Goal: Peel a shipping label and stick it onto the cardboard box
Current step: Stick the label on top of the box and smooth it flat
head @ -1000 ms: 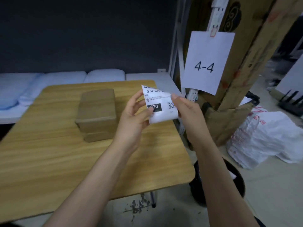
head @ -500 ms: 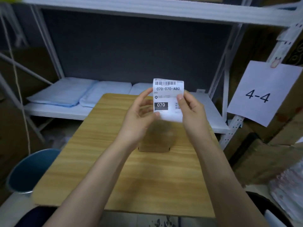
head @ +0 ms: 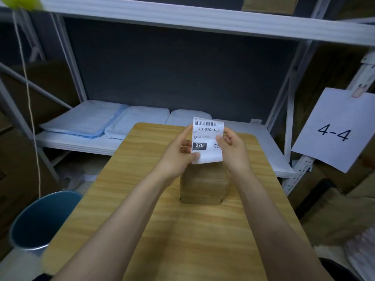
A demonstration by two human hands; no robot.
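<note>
A white shipping label (head: 206,138) with a barcode, "070-070-A80" and a black "070" block is held upright above the table. My left hand (head: 178,154) pinches its left edge and lower corner. My right hand (head: 233,151) pinches its right edge near the small QR code. Directly below the label a small brown cardboard box (head: 204,184) sits on the wooden table (head: 142,199); its far part is hidden behind my hands. The label does not touch the box.
Behind the table a white metal shelf (head: 253,138) carries folded pale blue packs (head: 101,122). A blue bin (head: 40,220) stands on the floor at the left. A paper sign reading "4-4" (head: 334,130) hangs at the right above brown cartons (head: 328,209).
My view swung left and up, bringing the box from the left to centre under my hands. The curled label now stands flat and upright between both hands, a little higher over the box.
</note>
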